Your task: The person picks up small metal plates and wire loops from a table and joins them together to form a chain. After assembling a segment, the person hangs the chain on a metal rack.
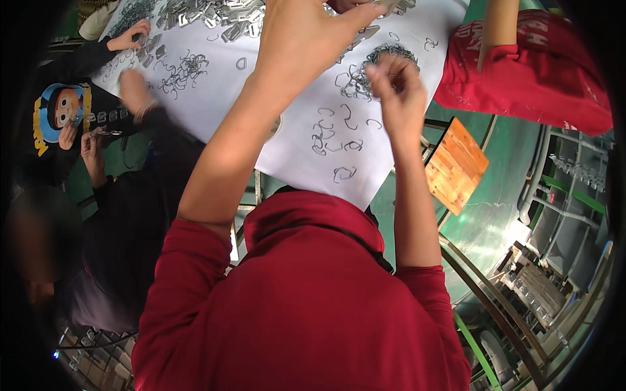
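My left hand (310,29) reaches to the far edge of the table, its thumb bent toward fingers cut off by the picture's top. Something greyish shows at the thumb tip; its kind is unclear. My right hand (396,88) is over the near side of a heap of dark bent wire hooks (355,81), fingers curled and slightly blurred. What they pinch, if anything, is too small to make out. Between my forearms several loose wire hooks (319,138) lie scattered on the white tabletop (293,156). Beyond my left forearm spreads a pile of flat metal buckles (238,26).
Another smaller heap of wire hooks (186,72) lies at the left. People in dark clothes work along the left side, one hand (134,91) on the table. A red-sleeved person (521,72) is at the right, near a wooden stool (456,166).
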{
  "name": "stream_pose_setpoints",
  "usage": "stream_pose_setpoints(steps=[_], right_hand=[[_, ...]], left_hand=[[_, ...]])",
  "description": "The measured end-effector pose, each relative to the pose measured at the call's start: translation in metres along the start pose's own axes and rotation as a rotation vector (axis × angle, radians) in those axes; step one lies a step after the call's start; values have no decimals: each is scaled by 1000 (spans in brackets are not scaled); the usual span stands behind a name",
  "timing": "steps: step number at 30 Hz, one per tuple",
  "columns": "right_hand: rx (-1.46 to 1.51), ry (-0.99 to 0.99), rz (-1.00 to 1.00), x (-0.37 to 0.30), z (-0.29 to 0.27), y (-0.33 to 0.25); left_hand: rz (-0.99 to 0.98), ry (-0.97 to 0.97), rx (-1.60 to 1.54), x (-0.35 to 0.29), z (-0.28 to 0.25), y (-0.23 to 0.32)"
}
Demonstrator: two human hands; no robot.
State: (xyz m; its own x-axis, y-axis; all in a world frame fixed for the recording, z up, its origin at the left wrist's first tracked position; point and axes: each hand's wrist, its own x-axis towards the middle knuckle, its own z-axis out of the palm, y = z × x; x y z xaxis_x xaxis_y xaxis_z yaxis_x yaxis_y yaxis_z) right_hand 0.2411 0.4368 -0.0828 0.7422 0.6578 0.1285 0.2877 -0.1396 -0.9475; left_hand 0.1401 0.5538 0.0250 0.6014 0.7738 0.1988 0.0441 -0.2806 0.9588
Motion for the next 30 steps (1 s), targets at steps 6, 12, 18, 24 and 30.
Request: stream_pose_setpoints(steps=[6,12,18,24,30], right_hand=[[-781,-401,176,-59,8,89],[-802,-407,25,-63,13,88],[429,-231,184,-10,-2,-39],[606,-28,-97,17,10,-98],[622,78,-224,24,21,-96]], left_hand=[[124,-1,44,7,-2,-31],[-4,21,197,7,-16,-35],[-73,-61,80,2,-28,-27],[12,-78,-5,-2,-26,-16],[91,-89,77,-2,-23,-12]])
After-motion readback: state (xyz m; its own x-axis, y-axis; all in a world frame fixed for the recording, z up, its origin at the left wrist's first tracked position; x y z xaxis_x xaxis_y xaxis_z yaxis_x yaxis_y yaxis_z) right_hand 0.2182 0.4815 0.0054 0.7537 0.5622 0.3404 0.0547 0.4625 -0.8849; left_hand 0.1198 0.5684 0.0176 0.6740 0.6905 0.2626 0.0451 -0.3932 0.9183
